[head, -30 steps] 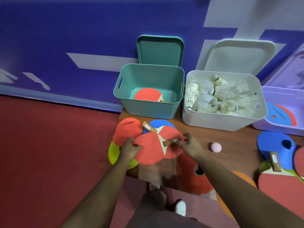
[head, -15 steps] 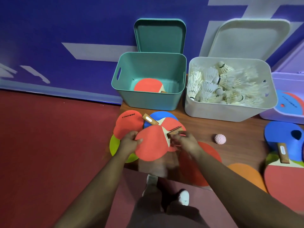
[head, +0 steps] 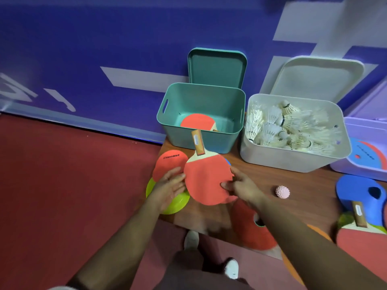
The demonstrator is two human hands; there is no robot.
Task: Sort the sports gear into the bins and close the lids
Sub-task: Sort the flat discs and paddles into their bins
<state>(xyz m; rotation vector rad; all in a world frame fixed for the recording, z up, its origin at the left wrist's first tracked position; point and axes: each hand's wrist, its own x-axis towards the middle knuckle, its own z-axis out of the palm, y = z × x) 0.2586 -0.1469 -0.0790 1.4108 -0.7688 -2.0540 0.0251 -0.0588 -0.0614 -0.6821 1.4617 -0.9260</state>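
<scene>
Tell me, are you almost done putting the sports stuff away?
Not yet. Done: one paddle lies in the green bin, and the white bin holds shuttlecocks. In hand: a red paddle between the left hand and right hand. Left: the pink ball, orange disc, red cone, a spare paddle on the right, and the green lid and white lid, both open.
</scene>
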